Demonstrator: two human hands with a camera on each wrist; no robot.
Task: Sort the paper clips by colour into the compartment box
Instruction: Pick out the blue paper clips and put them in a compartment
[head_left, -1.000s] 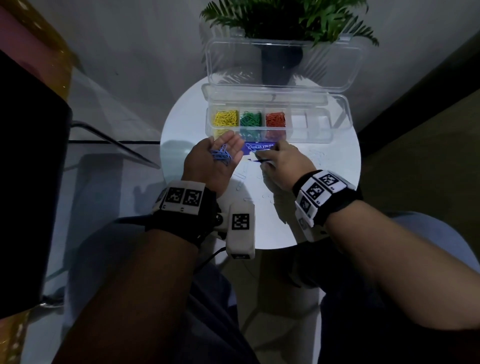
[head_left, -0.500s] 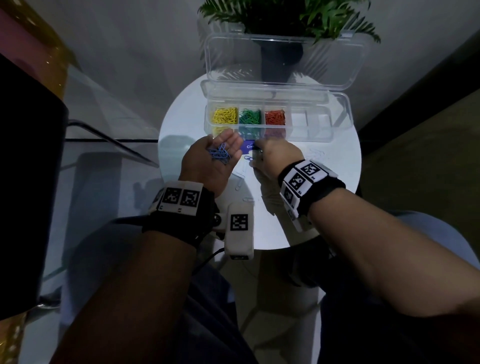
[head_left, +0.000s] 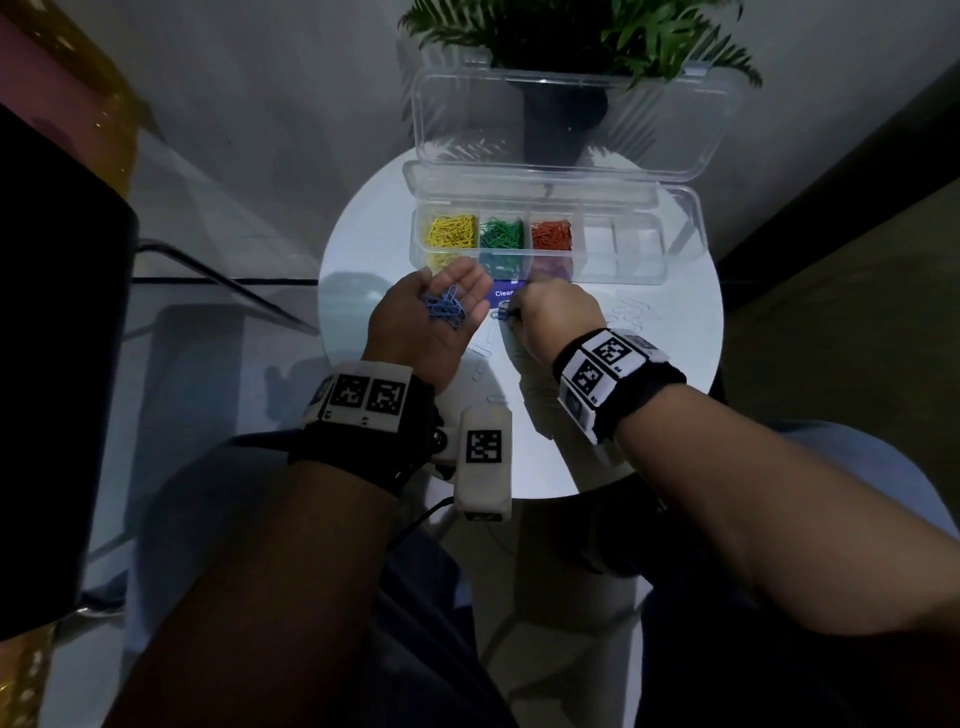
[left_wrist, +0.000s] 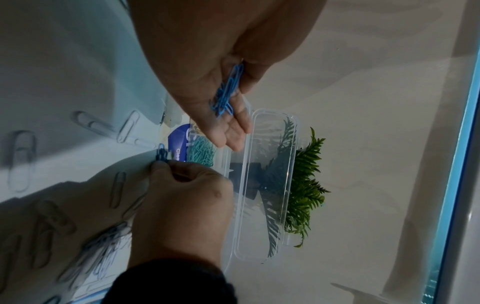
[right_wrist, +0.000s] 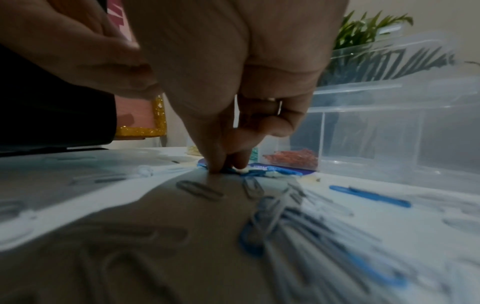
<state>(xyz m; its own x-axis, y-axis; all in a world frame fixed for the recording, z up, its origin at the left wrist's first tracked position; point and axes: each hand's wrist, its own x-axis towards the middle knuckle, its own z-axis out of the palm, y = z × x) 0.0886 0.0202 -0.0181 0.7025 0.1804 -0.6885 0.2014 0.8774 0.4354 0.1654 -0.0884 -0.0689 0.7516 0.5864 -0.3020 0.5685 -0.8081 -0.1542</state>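
Observation:
My left hand (head_left: 431, 317) lies palm up over the white round table (head_left: 675, 343), fingers loosely extended, carrying several blue paper clips (head_left: 444, 309) (left_wrist: 226, 92) in its palm. Just to its right, my right hand (head_left: 511, 318) is knuckles up, fingertips (right_wrist: 215, 164) down on the table, pinching a blue clip (head_left: 501, 313) (left_wrist: 161, 153) beside a blue label (head_left: 504, 293). Behind both hands stands the clear compartment box (head_left: 639, 249), lid open. It holds yellow clips (head_left: 452, 231), green clips (head_left: 501, 236) and orange-red clips (head_left: 550, 235) in separate compartments. The two right compartments look empty.
Pale clips (head_left: 483, 351) lie scattered on the table under and around my right hand, with more blue ones (right_wrist: 371, 197) nearby. The raised lid (head_left: 566, 119) and a potted plant (head_left: 571, 31) stand behind the box. A dark object (head_left: 52, 364) fills the left.
My right hand has shifted left and slightly forward, closer to my left hand and the blue label. The left hand has kept its place with the blue clips in its palm.

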